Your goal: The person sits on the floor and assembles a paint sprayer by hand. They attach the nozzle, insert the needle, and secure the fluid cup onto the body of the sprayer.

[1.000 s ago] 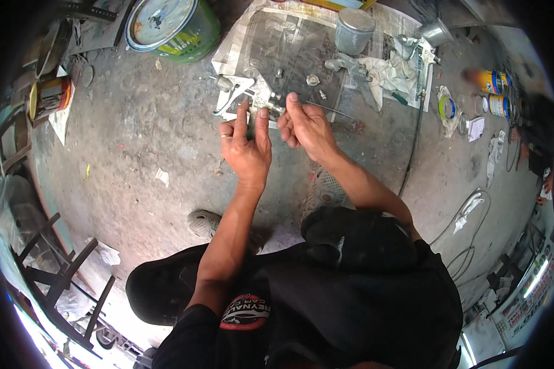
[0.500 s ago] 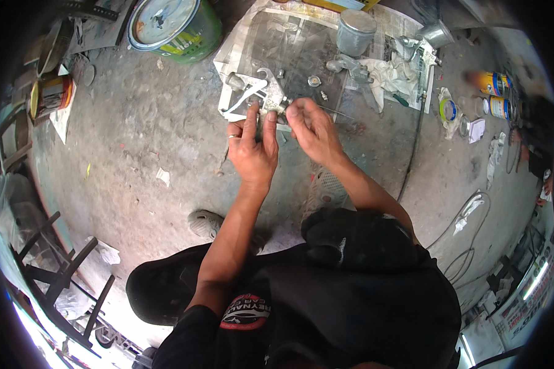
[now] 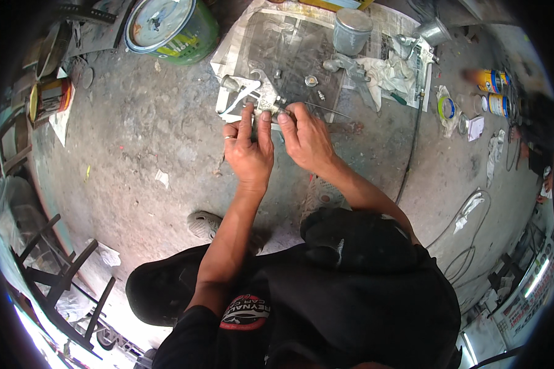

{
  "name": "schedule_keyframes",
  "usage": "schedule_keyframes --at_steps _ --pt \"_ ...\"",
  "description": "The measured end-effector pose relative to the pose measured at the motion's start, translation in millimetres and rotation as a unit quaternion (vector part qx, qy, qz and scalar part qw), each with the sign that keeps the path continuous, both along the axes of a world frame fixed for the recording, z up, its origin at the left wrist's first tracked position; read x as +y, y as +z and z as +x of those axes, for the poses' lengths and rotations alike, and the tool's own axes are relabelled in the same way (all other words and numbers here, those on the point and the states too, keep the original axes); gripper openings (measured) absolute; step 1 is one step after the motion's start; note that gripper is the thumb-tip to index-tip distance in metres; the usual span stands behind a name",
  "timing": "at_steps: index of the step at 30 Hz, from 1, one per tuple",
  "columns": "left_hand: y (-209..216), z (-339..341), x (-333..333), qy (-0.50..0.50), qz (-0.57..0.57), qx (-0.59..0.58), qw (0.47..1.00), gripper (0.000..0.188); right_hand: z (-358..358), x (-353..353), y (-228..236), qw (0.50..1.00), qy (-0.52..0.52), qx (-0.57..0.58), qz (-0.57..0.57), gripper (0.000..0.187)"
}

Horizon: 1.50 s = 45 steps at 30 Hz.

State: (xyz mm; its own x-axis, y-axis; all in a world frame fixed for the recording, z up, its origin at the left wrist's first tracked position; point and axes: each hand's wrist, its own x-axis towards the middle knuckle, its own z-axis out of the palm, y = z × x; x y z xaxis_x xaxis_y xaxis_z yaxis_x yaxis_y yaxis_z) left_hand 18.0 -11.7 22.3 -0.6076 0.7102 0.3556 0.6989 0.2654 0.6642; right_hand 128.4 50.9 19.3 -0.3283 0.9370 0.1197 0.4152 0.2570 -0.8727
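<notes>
We crouch over a concrete floor [image 3: 135, 154] and hold a metal spray gun [image 3: 252, 98] just above a spread sheet of newspaper [image 3: 301, 55]. Our left hand [image 3: 249, 150] has its grip closed on the rear of the gun body, fingers straight up along it. Our right hand [image 3: 308, 138] pinches its fingertips on a thin needle [image 3: 323, 109], which sticks out of the body toward our right. The needle's long axis runs left to right, in line with the gun body, so it lies straight out from the right grip and away from the left one; the right hand is the nearer of the two to its free end. The gun's handle and trigger point away from us, up and to the left. Farther off on the newspaper stand a grey metal cup [image 3: 352, 29], a white rag [image 3: 391, 74] and small loose parts. A green paint tin [image 3: 169, 27] sits on the floor, well apart to the left.
</notes>
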Motion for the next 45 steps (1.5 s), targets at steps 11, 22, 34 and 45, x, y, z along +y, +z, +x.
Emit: schedule_keyframes --at_steps 11,22,34,45 --pt "1.2 2.4 0.8 0.001 -0.004 -0.023 1.000 0.030 5.9 -3.2 14.6 0.981 0.068 0.051 -0.176 0.050" --pt "30.9 34.5 -1.4 0.009 0.007 -0.328 0.945 0.024 13.0 3.4 -8.0 0.814 0.199 0.359 -0.411 0.072" --pt "81.5 -14.3 13.2 -0.004 -0.143 -0.341 0.929 0.029 62.4 30.9 2.3 0.779 0.147 0.259 -0.552 0.063" --pt "4.2 -25.7 4.3 -0.052 -0.043 -0.779 0.623 0.039 40.2 5.8 20.1 0.790 0.123 0.240 -0.551 0.054"
